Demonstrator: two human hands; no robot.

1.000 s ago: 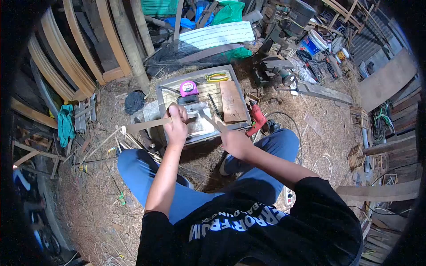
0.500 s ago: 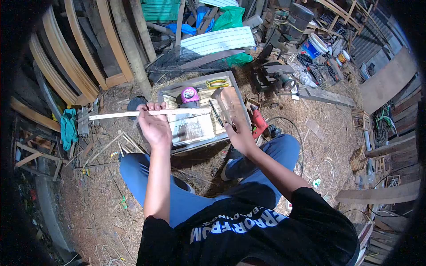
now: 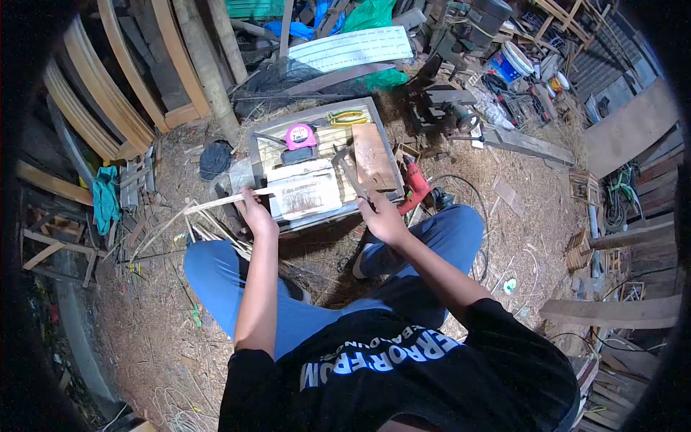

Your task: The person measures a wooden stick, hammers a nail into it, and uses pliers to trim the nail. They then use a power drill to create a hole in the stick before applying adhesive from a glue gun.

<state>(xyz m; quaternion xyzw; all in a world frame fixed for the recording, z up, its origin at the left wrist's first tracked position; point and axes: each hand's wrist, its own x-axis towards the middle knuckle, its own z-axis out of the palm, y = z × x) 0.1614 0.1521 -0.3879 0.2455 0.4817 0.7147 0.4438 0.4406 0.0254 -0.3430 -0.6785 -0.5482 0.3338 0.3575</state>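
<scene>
The person is wearing a black short-sleeved T-shirt (image 3: 468, 374) with white lettering (image 3: 381, 354) and blue jeans (image 3: 216, 288), leaving the left hand (image 3: 253, 210) and right hand (image 3: 381, 219) bare.

thin pale strip (image 3: 216, 203), dark tilted knife (image 3: 350, 173)

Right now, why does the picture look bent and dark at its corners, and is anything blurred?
Head view: a fisheye lens bows the planks at the left and leaves black corners; the light is cool and bluish, without glare; the middle is sharp, so the left hand on its thin strip, the right hand on its tool and the pink tape measure read clearly.
</scene>
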